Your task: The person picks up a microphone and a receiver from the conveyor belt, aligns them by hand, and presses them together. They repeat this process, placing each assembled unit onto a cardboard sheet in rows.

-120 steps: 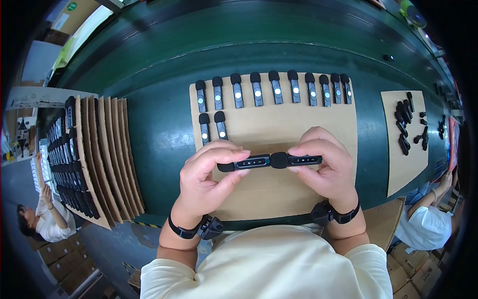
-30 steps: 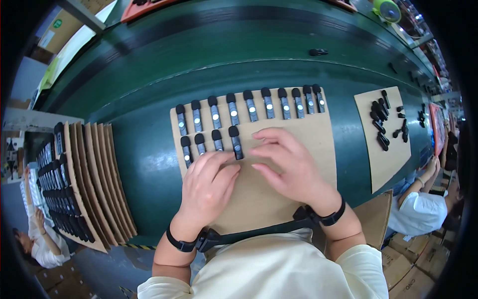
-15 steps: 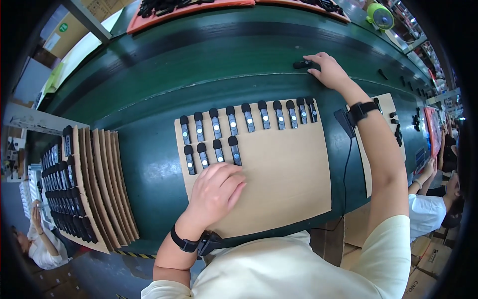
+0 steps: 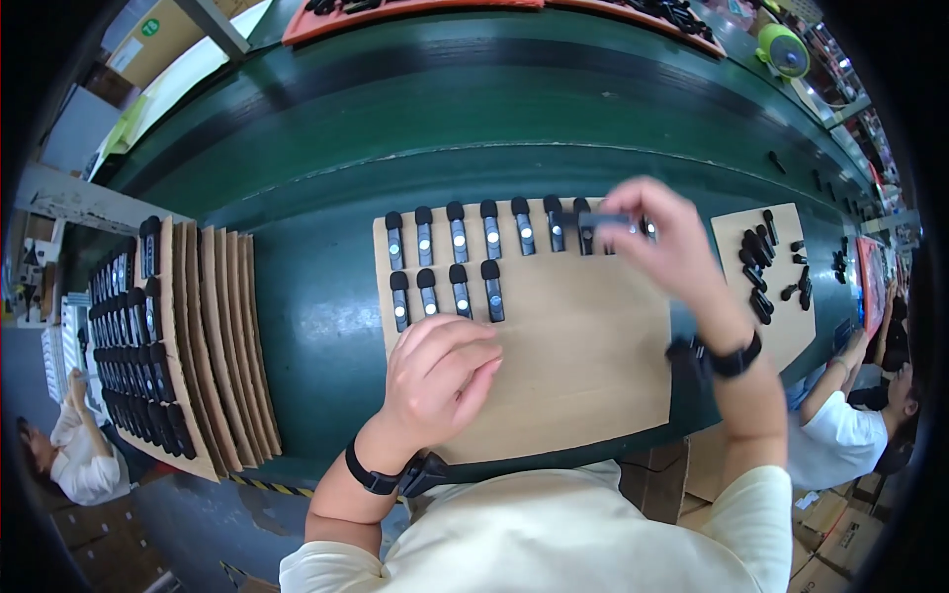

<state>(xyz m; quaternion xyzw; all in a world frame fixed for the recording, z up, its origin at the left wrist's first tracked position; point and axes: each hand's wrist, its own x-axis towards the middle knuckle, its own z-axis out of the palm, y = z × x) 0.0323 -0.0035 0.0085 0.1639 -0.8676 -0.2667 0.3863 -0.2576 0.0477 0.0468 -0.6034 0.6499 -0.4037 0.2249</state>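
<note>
A brown cardboard sheet lies in front of me on the green bench. Small black wireless microphones with foam tips stand in a row along its far edge, and a shorter second row starts at the left below it. My right hand, blurred by motion, pinches another small microphone over the right end of the far row, hiding part of that row. Just below the second row, my left hand rests over the sheet with its fingers curled in; whatever is under them is hidden.
At the left stand several upright cardboard sheets, the outermost full of microphones. Loose microphones lie on another cardboard piece at the right. Orange trays line the far side, with a green fan. People work on both sides.
My right hand has come back from the far part of the bench to the sheet, bringing a microphone. My left hand keeps its curled pose. The whole view has shifted slightly.
</note>
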